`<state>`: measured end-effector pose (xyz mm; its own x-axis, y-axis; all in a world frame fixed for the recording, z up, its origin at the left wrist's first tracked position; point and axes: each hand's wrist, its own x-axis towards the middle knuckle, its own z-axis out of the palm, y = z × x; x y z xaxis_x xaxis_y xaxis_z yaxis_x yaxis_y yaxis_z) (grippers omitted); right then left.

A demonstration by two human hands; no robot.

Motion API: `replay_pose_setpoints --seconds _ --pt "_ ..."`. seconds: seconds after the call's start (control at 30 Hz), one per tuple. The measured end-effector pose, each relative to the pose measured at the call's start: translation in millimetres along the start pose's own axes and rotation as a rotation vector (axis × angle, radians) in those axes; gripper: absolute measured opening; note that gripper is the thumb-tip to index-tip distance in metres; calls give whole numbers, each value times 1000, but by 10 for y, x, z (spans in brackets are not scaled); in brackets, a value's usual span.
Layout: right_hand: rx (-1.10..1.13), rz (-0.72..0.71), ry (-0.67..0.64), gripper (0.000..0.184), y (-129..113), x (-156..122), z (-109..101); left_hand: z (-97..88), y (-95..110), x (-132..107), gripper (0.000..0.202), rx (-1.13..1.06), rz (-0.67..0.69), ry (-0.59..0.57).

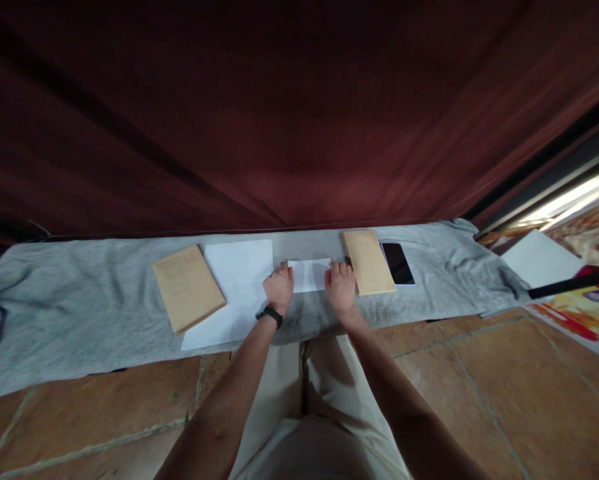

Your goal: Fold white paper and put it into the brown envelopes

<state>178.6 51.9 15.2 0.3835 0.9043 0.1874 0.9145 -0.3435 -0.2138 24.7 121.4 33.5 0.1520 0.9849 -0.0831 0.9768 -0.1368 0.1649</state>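
Note:
A small strip of folded white paper [309,275] lies on the grey cloth between my hands. My left hand [278,288], with a black band at its wrist, is closed at the paper's left end, its fingertips curled against the edge. At the other end my right hand [340,287] is closed, thumb and fingers on the paper's right edge. Left of my left hand are larger white sheets [239,287], partly under a stack of brown envelopes [187,283]. Just right of my right hand sits a second brown envelope stack [370,263].
A phone [398,263] with a dark screen lies beside the right-hand envelopes. The grey cloth [89,300] covers a narrow surface against a dark red curtain [299,133]. Brown floor tiles [479,367] show in front. White card [542,257] and colourful packaging [587,310] are at the far right.

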Motion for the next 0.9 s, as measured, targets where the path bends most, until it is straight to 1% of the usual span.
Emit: replay_pose_setpoints --seconds 0.1,0.17,0.3,0.4,0.47,0.53,0.6,0.63,0.7,0.77,0.83,0.9 --pt "105 -140 3 38 -32 -129 89 -1 5 -4 40 -7 7 -1" --pt "151 -199 -5 41 -44 -192 169 4 7 2 40 -13 6 -4" --pt "163 -224 -12 46 -48 -243 291 -2 5 27 40 -27 -17 -9" --pt "156 -214 -8 48 -56 -248 323 -14 5 -13 40 -51 -21 35" --pt "156 -217 -13 49 -66 -252 323 2 23 -103 39 -75 38 102" --pt "155 -218 -19 50 -73 -260 314 61 64 -238 41 -111 187 158" --pt "145 -230 -31 51 -70 -273 301 162 116 -381 43 -147 362 164" --pt "138 -237 -40 51 -64 -279 295 221 139 -442 46 -155 413 154" --pt "131 -249 -57 52 -42 -284 284 336 167 -525 53 -153 444 127" --pt "149 -250 -66 51 -19 -271 273 423 167 -555 57 -142 432 104" --pt "208 -229 -56 48 -13 -231 261 471 152 -554 58 -128 428 96" --pt "312 -189 -28 46 -41 -173 252 490 139 -547 57 -110 436 99"
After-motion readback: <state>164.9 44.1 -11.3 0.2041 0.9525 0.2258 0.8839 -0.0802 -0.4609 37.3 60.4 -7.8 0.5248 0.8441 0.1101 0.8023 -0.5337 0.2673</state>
